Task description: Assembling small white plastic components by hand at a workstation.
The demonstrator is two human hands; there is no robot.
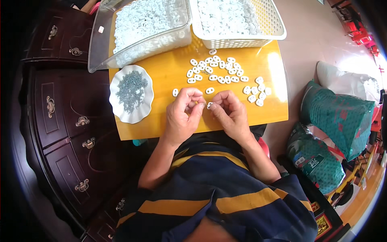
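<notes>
Over the near edge of the table my two hands meet, fingertips almost touching. Between the thumb and fingers of my right hand (232, 117) is a small white oval plastic piece (209, 105) with holes. My left hand (181, 115) is closed in a pinch on a thin, tiny thing that looks like a screw, its tip pointed at the white piece; the fingers mostly cover it. Left of that hand, a white scalloped dish (137, 117) holds many small dark grey screws (131, 90). Single white ovals (210, 90) lie just beyond my fingertips.
Many two-holed white ovals (221, 64) spread across the yellow table (169, 68), with a smaller group (260, 89) to the right. A clear bin (161, 43) and a white basket (242, 42), both full of white pieces, stand at the back. Dark drawers (60, 101) flank the left; green bags (334, 117) the right.
</notes>
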